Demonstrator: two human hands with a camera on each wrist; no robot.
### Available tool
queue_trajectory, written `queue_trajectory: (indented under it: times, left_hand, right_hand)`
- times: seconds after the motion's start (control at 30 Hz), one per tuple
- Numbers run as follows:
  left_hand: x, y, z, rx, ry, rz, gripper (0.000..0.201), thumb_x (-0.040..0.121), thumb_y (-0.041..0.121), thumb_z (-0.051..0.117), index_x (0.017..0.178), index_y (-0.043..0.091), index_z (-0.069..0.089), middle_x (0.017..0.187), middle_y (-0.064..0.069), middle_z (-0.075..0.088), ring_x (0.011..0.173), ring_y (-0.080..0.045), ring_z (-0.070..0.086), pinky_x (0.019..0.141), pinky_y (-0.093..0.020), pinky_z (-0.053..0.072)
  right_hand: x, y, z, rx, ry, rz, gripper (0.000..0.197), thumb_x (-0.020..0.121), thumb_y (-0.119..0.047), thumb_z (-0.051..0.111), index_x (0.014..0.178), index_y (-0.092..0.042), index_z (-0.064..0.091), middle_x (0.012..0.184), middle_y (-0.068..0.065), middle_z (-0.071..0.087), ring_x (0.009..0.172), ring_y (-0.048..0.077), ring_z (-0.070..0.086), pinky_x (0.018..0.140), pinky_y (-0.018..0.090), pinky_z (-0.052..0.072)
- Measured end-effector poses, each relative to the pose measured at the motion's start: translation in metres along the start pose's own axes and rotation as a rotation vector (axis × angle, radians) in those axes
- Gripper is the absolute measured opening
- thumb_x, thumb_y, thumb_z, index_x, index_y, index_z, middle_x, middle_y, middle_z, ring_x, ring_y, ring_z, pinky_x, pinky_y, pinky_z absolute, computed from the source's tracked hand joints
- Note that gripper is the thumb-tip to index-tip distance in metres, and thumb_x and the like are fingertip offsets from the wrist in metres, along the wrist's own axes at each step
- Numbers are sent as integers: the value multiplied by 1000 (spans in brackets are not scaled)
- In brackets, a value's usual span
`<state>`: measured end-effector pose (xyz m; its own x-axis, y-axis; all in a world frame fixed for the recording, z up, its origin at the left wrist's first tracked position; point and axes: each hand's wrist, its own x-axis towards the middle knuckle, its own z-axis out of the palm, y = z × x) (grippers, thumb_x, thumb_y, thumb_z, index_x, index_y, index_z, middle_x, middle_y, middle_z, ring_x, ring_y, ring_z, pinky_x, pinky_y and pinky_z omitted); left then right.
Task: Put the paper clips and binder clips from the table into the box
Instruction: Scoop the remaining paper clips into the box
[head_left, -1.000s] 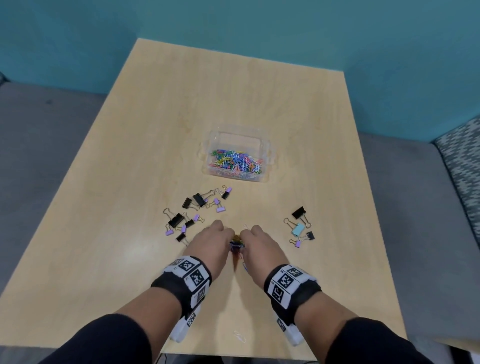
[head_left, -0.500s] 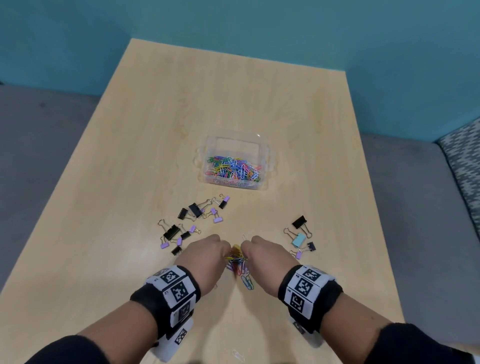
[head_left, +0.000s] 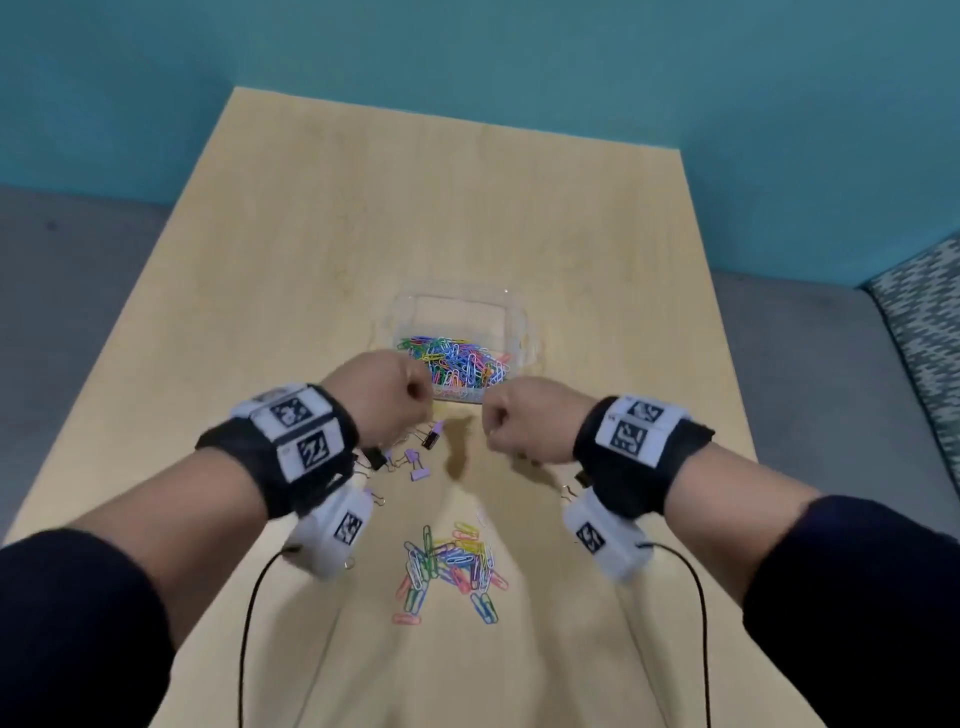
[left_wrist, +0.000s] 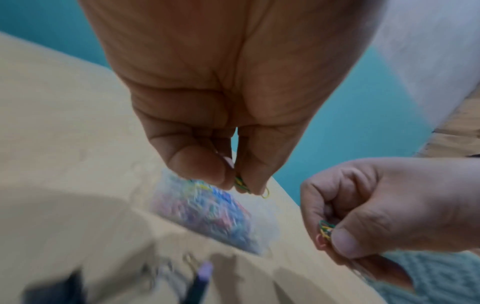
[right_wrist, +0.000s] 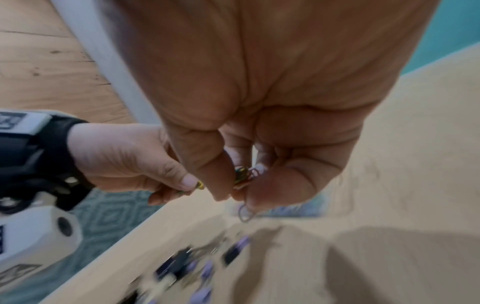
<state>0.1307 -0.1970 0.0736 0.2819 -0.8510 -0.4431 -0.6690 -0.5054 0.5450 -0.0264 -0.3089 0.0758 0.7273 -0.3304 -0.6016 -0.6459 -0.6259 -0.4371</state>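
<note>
I had raised both hands from the worktop toward the box; my left hand and right hand each pinched paper clips, leaving a loose pile behind.

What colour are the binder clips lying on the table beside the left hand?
Black and lilac binder clips with wire handles, on the light wooden table; clearest in the head view.

Both hands are rising from the table toward 12 o'clock, the left hand and the right hand each pinching a few paper clips just before the box, uncovering a loose pile of paper clips at 6 o'clock.
</note>
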Motion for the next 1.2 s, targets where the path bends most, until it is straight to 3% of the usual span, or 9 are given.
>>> queue_trajectory:
  times: [0.17, 0.3, 0.4, 0.53, 0.73, 0.83, 0.97, 1.1, 1.2]
  left_hand:
    - [37, 15, -23, 123, 150, -25, 4, 80, 17, 64, 79, 14, 66, 74, 1, 63, 66, -17, 56, 56, -24, 39]
    - [48, 18, -23, 106, 183, -25, 8, 79, 19, 63, 86, 17, 67, 79, 0, 66, 70, -19, 60, 60, -26, 43]
    - [41, 13, -22, 17, 221, -20, 26, 82, 25, 63, 108, 21, 63, 92, 2, 68, 72, -17, 60, 71, -29, 48]
    - [3, -1, -7, -82, 346, 13, 20, 85, 23, 59, 104, 20, 66, 91, 0, 67, 72, -20, 61, 75, -33, 51]
    - [-61, -28, 83, 162, 94, 95, 21, 89, 22, 51, 104, 19, 65, 101, -5, 56, 93, -25, 56, 80, -35, 46]
    - [-70, -38, 119, 306, 59, 103, 26, 89, 26, 50, 114, 22, 55, 109, -2, 46, 100, -23, 44, 82, -39, 46]
    - [-78, -41, 140, 408, 36, 141, 38, 74, 23, 71, 108, 28, 55, 98, 2, 41, 84, -18, 37, 63, -32, 45]
    - [-94, -45, 140, 295, 28, 167, 15, 88, 26, 55, 101, 22, 59, 100, 2, 46, 92, -19, 45, 77, -33, 44]
    - [-113, -58, 137, 166, 67, 108, 24, 85, 34, 57, 107, 26, 55, 102, 7, 43, 98, -17, 46, 82, -29, 42]
  right_hand:
    - [31, -11, -43, -39, 186, 49, 9, 86, -11, 53, 89, -9, 61, 83, 6, 62, 67, 20, 58, 56, 28, 47]
    - [44, -21, -48, -50, 244, 34, 8, 87, -17, 57, 93, -14, 61, 81, -2, 58, 77, 21, 58, 56, 27, 42]
    - [41, -14, -44, 11, 308, 41, 28, 87, -28, 60, 112, -18, 59, 102, -2, 60, 91, 20, 58, 75, 30, 47]
    - [12, 4, -18, 94, 420, 21, 26, 88, -24, 54, 112, -17, 61, 107, 3, 63, 92, 25, 60, 78, 32, 47]
    - [-23, 16, 79, -78, 95, 53, 26, 87, -16, 43, 108, -16, 59, 107, 6, 56, 95, 27, 55, 75, 34, 44]
    - [-31, 9, 111, -127, 162, 48, 25, 87, -11, 43, 109, -13, 55, 109, 7, 46, 100, 27, 45, 73, 35, 39]
    - [-38, 0, 133, -157, 251, -25, 20, 88, -9, 46, 105, -12, 55, 108, 8, 48, 100, 27, 42, 82, 38, 42]
    - [-53, 5, 145, -155, 217, -105, 18, 88, -9, 44, 100, -12, 57, 102, 7, 51, 97, 27, 45, 79, 35, 40]
    - [-72, 19, 150, -26, 285, -98, 24, 89, -14, 46, 110, -17, 57, 103, 2, 50, 98, 22, 47, 75, 31, 40]
